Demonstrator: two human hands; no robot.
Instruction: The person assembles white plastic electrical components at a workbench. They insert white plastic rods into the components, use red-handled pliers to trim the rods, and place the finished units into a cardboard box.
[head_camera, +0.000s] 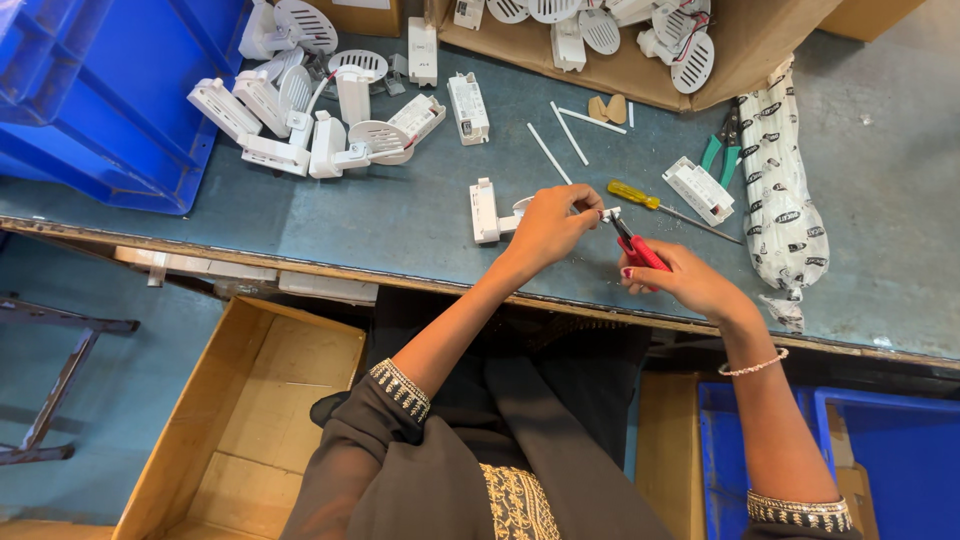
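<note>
Right hand (685, 280) closed around the red handles of a pair of pliers (636, 248); long axis runs from the palm up-left, nose pointing at the left hand. Left hand (550, 222) pinches a small white piece at the plier tips, fingers together on it, just above the bench edge. White fixture part (485, 211) lies just beside the left hand. Yellow screwdriver (640, 195) near, lying across the bench. Cardboard tray (740, 50) at top holds white round fittings. Open cardboard box (200, 440) on the floor. Blue bin (110, 110) at left on the grey-blue bench (400, 210).
</note>
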